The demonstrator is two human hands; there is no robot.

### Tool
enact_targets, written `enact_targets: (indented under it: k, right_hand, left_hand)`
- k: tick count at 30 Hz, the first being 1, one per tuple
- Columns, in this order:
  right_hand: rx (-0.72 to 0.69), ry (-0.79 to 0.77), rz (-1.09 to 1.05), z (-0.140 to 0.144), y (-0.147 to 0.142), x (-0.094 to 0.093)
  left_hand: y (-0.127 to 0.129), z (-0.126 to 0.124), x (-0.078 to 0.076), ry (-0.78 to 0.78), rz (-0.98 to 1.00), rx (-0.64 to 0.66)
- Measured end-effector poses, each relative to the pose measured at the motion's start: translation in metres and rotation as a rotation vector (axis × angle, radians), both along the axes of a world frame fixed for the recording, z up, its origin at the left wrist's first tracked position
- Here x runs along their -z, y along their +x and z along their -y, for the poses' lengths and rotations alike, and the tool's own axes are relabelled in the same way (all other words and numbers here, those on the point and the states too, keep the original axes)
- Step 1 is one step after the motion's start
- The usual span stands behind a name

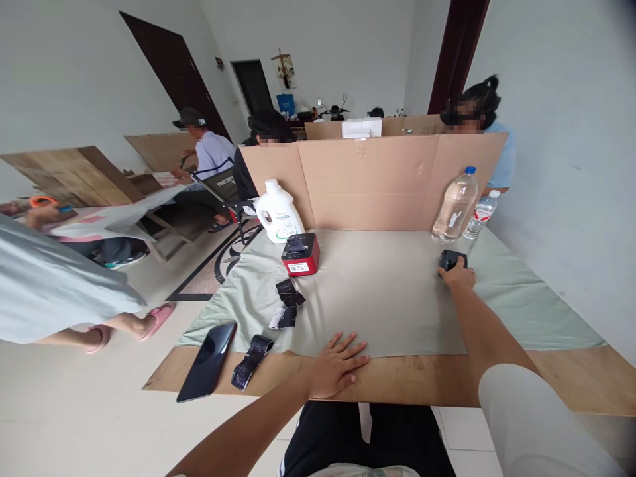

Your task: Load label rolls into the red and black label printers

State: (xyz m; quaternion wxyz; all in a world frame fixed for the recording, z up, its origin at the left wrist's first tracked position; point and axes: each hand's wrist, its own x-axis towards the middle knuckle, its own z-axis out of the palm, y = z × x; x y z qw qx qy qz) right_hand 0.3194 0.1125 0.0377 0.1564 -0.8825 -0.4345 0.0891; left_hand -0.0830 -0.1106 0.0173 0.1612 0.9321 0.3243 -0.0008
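Right hand [458,274] reaches out to right of centre, fingers curled over a small black device [450,259] on the table [407,381]; it grips the near edge of it. Left hand [336,364] lies flat at lower centre, fingers spread wide, palm down on the table's bare wooden front edge, holding nothing. Pale green cloth [387,298] covers most of the tabletop. Just beyond the device stand a large clear water bottle [454,205] and a smaller one [481,213] against a cardboard screen [372,179]. Left of centre: red and black box [301,254], white jug [277,212] behind it. Lower left: dark phone [207,360], black strips [252,360] beside it. Other people sit behind the screen.
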Motion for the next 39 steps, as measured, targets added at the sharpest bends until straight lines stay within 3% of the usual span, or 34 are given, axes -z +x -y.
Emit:
enact_targets:
  k: [4,7,12,16,21,29,32,36,39]
  right_hand:
    - [0.027,0.043,-0.002,0.007,-0.018,-0.008]
    - [-0.145,0.140,0.002,0.030,-0.055,-0.010]
    - [-0.555,0.243,0.011,0.103,-0.141,0.009]
    - [-0.652,0.321,0.045,0.161,-0.186,0.027]
    - [-0.608,0.374,0.062,0.197,-0.200,0.037]
    - [-0.731,0.462,0.070,0.212,-0.181,0.058]
    - [-0.748,0.477,0.066,0.213,-0.178,0.062]
    - [-0.769,0.501,0.056,0.211,-0.177,0.063]
    - [-0.799,0.515,0.024,0.206,-0.175,0.061]
  left_hand:
    - [0.001,0.001,0.000,-0.044,0.013,-0.023]
    - [0.001,0.001,0.002,-0.041,0.035,-0.021]
    - [0.002,0.002,0.006,-0.015,0.038,-0.027]
    - [0.002,0.004,0.003,0.002,0.083,-0.065]
    - [0.002,0.005,0.000,-0.041,0.124,-0.105]
    - [0.004,0.003,-0.003,-0.095,0.213,-0.153]
    - [0.014,-0.011,-0.002,-0.138,0.356,-0.347]
    - [0.040,-0.047,0.002,-0.199,0.518,-0.815]
    - [0.058,-0.075,0.004,-0.398,0.610,-1.055]
